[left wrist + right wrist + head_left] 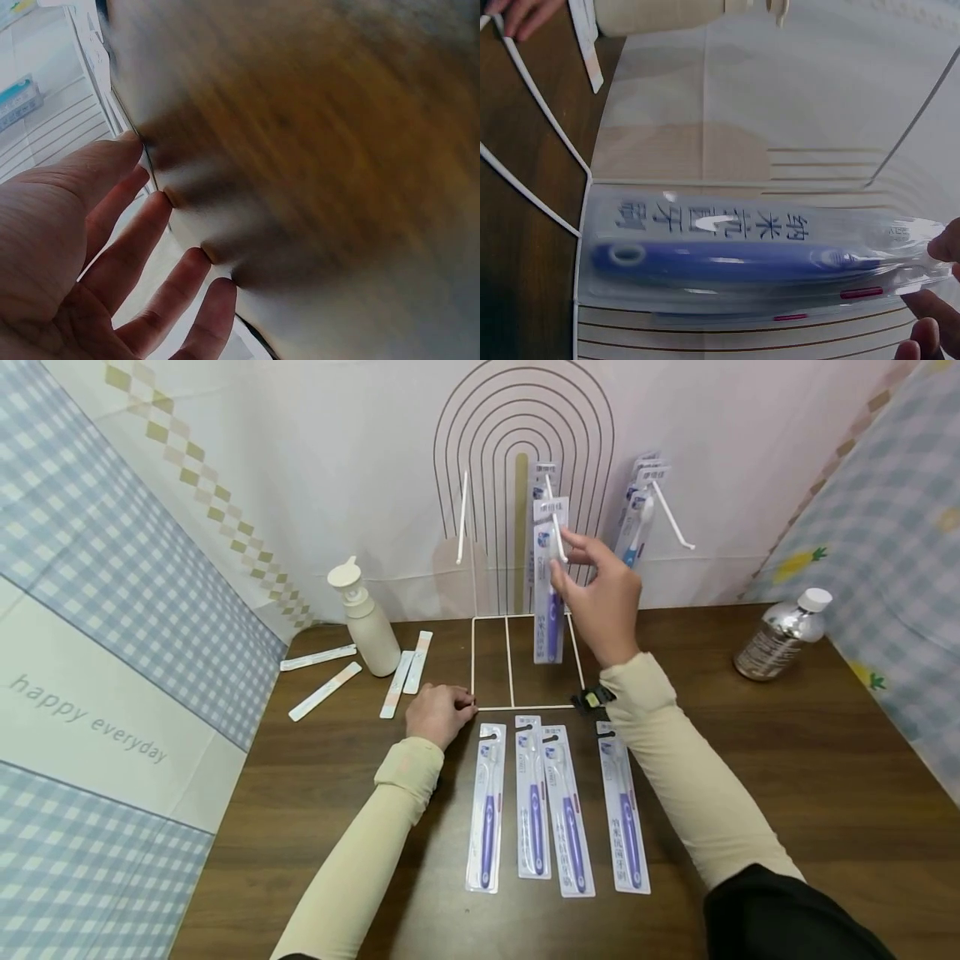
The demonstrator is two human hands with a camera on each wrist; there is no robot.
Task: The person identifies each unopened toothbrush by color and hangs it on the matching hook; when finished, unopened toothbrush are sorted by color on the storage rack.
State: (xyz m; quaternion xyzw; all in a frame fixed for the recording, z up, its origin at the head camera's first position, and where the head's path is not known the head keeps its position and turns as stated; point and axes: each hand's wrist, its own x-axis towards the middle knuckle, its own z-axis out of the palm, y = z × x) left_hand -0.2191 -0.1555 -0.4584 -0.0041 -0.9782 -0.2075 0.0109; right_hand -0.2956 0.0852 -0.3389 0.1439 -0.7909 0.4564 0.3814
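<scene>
My right hand (603, 597) pinches a packaged purple toothbrush (550, 610) near its top, at the middle hook of a white wire rack (511, 660). The prong's tip passes in front of the card. Another toothbrush pack (542, 472) hangs behind it. In the right wrist view, the held toothbrush (727, 261) spans the frame and fingers (922, 304) grip its end. My left hand (438, 714) holds the rack's front left corner, fingertips down on the tabletop. Several packaged purple toothbrushes (564, 810) lie in front of the rack.
Toothbrush packs (637, 518) hang on the right hook; the left hook (462, 518) is bare. A cream pump bottle (367, 622) and several thin sachets (325, 691) are at left. A silver bottle (780, 635) with a white cap stands at right. Cloth covers the walls.
</scene>
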